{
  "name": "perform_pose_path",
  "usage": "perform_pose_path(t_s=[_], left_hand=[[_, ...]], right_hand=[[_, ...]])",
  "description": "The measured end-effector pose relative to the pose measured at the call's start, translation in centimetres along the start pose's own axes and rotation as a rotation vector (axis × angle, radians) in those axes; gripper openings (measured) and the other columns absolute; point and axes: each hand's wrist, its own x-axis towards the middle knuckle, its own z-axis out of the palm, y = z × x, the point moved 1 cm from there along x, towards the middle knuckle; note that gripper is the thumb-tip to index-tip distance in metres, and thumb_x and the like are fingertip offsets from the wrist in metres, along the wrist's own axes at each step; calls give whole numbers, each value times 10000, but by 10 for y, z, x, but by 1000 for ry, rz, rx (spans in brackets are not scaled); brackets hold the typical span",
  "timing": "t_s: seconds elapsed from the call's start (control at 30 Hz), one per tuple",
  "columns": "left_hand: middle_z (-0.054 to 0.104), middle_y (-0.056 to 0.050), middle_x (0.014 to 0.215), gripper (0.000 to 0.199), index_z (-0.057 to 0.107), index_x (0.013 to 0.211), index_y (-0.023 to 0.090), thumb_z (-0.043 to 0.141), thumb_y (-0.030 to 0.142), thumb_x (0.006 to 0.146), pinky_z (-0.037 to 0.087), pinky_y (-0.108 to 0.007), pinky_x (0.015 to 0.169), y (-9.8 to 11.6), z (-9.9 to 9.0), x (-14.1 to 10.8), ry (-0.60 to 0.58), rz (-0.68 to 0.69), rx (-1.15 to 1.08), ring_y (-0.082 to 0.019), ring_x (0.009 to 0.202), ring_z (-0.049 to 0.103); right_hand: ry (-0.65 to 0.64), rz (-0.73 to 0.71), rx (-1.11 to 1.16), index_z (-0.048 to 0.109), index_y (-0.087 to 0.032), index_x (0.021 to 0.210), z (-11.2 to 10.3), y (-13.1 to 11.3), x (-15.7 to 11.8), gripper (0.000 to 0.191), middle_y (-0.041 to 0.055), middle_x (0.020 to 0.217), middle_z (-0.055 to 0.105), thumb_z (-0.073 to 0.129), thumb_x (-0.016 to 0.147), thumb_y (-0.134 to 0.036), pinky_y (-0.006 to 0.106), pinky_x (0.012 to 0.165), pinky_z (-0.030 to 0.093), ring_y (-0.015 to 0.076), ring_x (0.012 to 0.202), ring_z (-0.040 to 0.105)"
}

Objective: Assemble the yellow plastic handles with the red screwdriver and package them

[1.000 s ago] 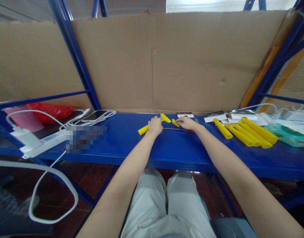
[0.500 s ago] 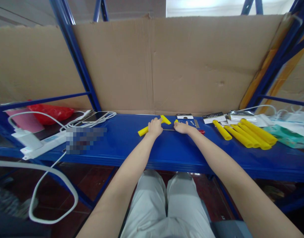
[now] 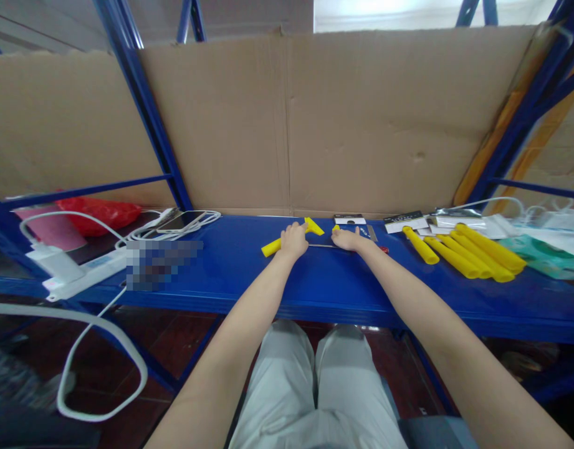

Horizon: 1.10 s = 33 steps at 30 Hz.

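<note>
At the far left of the blue surface [image 3: 212, 268], a white power strip [image 3: 88, 277] carries a plugged-in white charger [image 3: 57, 259]; a pixelated patch covers whatever lies beside it. Behind are a red bag [image 3: 102, 213] and a phone [image 3: 182, 221] among white cables. The left hand [image 3: 293, 241] is closed over the middle of a yellow T-shaped tool [image 3: 271, 248], both ends showing. A thin metal rod [image 3: 321, 246] runs rightward toward the right hand [image 3: 346, 239], whose fingers are bent by a small yellow piece [image 3: 336, 228]; whether they grip it, I cannot tell. Beyond lie a black-and-white card [image 3: 349, 219] and a blue card [image 3: 363, 232] with pale lettering too small to read. Farther right, another black-and-white card [image 3: 405, 221] bears illegible print, near several yellow tubes [image 3: 490, 249] and a teal packet [image 3: 553, 255].
</note>
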Motion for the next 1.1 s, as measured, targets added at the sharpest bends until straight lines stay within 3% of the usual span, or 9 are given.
perform_pose_path(t_s=[0.23,0.33,0.4,0.47,0.57,0.73,1.0,1.1], left_hand=[[545,-110,1303,572,459,1394,266,454,92,849,443,-394,971,-1,3,2,3,11,0,-257,1201,525],[546,-116,1308,630,383,1444,263,465,87,845,445,-393,970,-1,3,2,23,12,-16,-263,1209,524],[553,-110,1312,674,330,1472,274,474,83,842,442,-386,975,-1,2,2,43,20,-37,-259,1214,524],[562,-98,1313,687,306,1483,281,471,82,847,437,-373,985,-1,2,3,66,44,-65,-248,1217,525],[569,-85,1321,671,287,1492,267,462,97,867,428,-339,999,0,1,3,102,117,-115,-224,1227,520],[545,-75,1362,635,275,1495,255,455,142,897,427,-298,996,2,1,3,138,200,-177,-196,1246,507],[602,-95,1301,574,380,1449,195,493,211,886,448,-336,992,0,11,7,194,328,-245,-219,1185,563],[611,-85,1298,542,417,1427,200,491,232,891,452,-336,989,2,14,8,223,411,-293,-216,1184,567]], right_hand=[[21,23,42,542,-135,1329,2,4,2,524,160,1451,446,207,932,-207,688,1083,18,333,1358,372],[96,38,101,574,-143,1296,0,7,4,500,160,1432,472,230,946,-236,656,1095,40,324,1344,393],[190,33,180,630,-145,1217,-4,9,4,474,153,1357,553,255,950,-259,609,1101,124,307,1289,458],[271,-5,310,690,-149,1096,-6,11,3,458,128,1209,653,287,952,-312,500,1051,301,270,1154,562],[308,-96,527,723,-131,937,-7,11,2,420,81,928,711,390,912,-387,311,807,454,195,849,626],[354,-77,806,690,-127,819,-6,11,5,219,22,685,630,539,798,-284,225,595,392,124,612,517],[812,140,1159,518,-184,607,-20,47,14,178,-42,574,508,551,771,-248,223,612,397,117,629,484],[887,199,1337,508,-186,584,-21,59,17,174,-46,558,518,579,741,-211,232,620,409,118,618,510]])
